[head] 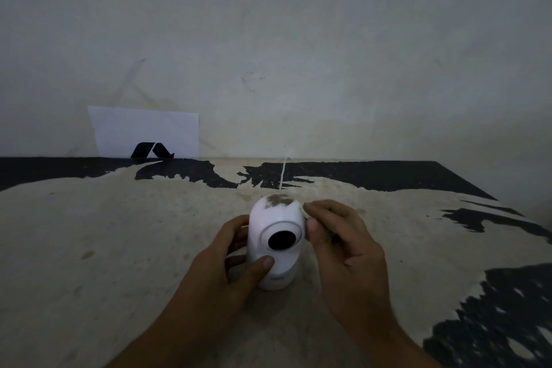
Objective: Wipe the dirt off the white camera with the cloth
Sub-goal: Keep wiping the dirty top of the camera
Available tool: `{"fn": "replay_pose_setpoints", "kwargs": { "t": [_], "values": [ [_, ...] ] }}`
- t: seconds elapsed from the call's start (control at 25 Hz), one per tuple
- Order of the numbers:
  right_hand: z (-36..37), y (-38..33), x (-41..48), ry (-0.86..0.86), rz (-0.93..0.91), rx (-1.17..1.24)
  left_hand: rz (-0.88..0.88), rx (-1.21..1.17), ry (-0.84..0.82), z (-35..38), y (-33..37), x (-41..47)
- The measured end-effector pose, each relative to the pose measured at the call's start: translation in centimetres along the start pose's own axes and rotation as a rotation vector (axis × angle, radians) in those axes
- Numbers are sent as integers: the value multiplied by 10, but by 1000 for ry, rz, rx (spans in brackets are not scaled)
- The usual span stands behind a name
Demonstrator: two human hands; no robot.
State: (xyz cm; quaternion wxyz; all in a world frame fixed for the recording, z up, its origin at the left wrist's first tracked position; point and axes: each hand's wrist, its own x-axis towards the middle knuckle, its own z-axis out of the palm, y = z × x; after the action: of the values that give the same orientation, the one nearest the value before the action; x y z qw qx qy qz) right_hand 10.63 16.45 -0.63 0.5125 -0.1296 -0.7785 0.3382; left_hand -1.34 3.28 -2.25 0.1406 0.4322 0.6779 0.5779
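Observation:
A white dome camera (276, 263) with a round black lens stands upright on the worn table (119, 233). A brown patch of dirt (279, 199) covers its top. My left hand (227, 266) wraps its left side, thumb on the front below the lens. My right hand (337, 245) is at the camera's upper right, with thumb and fingers pinched on a small white cloth (299, 210) that touches the camera's top edge beside the dirt. Most of the cloth is hidden by my fingers.
A thin white cable (282, 173) runs from behind the camera to the wall. A white sheet of paper (143, 128) with a black mark leans against the wall at the back left. The table top is beige with black patches; its right edge slants away.

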Motion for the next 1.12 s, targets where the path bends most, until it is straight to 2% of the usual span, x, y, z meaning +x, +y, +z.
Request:
{"fn": "replay_pose_setpoints", "kwargs": {
  "t": [0.08, 0.2, 0.24, 0.4, 0.6, 0.76, 0.8, 0.96, 1.12],
  "values": [
    [-2, 0, 1, 4, -27, 0, 8, 2, -1, 0, 0, 0],
    [-7, -1, -1, -30, -225, -82, 14, 8, 0, 0, 0, 0],
    [-7, 1, -1, -51, -237, -87, 11, 8, 2, 0, 0, 0],
    [-6, 2, 1, -91, -98, -47, 16, 4, 6, 1, 0, 0],
    [-4, 1, 0, -103, -353, -138, 5, 37, 2, 1, 0, 1],
    [-2, 1, -2, -127, -140, -97, 6, 55, 10, 1, 1, 1],
    [-3, 1, -2, -129, -135, -87, 5, 49, 9, 1, 1, 0],
    [-4, 4, -1, -135, -299, -137, 4, 24, 13, 1, 1, 0],
    [-6, 7, 2, -68, -200, -90, 20, 7, 7, 0, 0, -1]
  ]
}}
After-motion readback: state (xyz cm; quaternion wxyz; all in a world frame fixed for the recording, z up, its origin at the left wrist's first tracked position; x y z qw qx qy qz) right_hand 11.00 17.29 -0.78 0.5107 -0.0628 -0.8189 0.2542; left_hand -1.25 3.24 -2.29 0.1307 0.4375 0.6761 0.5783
